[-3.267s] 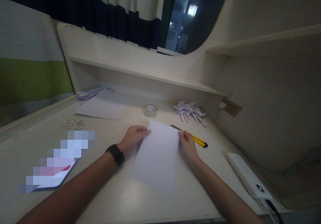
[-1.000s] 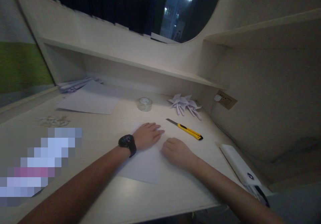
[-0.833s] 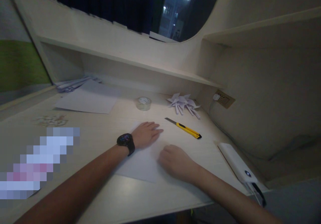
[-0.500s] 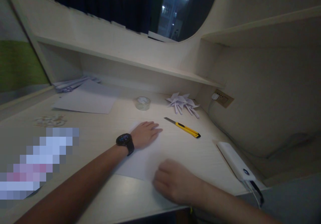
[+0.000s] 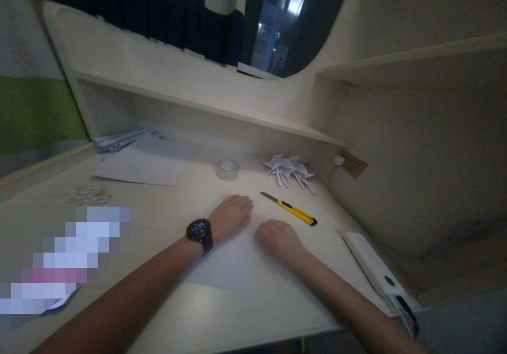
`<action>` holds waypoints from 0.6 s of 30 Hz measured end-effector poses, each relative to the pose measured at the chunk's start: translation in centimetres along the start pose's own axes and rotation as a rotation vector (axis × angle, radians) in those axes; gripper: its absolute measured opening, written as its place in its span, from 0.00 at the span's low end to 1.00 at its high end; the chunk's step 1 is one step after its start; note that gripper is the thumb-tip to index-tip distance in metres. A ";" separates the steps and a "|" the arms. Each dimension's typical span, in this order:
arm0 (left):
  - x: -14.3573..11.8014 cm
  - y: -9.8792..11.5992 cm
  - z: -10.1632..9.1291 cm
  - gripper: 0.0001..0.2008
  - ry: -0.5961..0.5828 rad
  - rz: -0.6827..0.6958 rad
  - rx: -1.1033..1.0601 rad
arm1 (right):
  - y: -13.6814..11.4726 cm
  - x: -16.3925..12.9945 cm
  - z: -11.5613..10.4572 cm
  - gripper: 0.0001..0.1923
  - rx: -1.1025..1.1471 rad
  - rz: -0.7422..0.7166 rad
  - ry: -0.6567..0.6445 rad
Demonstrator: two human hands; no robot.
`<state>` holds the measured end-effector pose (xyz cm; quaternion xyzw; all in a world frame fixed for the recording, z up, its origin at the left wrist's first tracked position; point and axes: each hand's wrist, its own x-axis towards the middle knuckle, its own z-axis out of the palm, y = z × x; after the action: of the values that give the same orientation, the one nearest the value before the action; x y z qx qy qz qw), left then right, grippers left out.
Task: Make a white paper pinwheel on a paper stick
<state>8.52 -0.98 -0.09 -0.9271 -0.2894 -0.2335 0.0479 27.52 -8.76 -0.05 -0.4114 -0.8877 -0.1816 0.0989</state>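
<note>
The left hand (image 5: 232, 216) lies flat with open fingers on the folded white paper (image 5: 225, 261) on the desk (image 5: 166, 222). The right hand (image 5: 279, 238), fingers curled closed, presses the paper's right edge.

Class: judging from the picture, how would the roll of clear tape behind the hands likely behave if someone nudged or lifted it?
The tape roll lies flat on the desk, so a nudge would probably slide it rather than roll it. It looks small and hollow, so it is likely light. Tipped onto its edge, its round shape could let it roll toward the knife.
</note>
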 end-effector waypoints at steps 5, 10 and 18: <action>-2.9 4.1 -3.9 0.11 -0.088 -0.033 0.090 | 0.7 0.3 0.3 0.07 -0.057 -0.034 -0.059; -9.4 9.4 -6.9 0.11 -0.045 0.090 -0.092 | -0.8 -0.3 -0.4 0.03 -0.024 -0.199 -0.096; -11.9 9.9 -8.0 0.17 0.006 0.143 -0.049 | 0.1 1.4 -0.9 0.05 -0.071 -0.251 -0.247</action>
<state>2.20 -17.10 1.98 -0.9456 -0.2167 -0.2390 0.0427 26.67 -8.07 1.24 -0.3196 -0.9306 -0.1718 -0.0488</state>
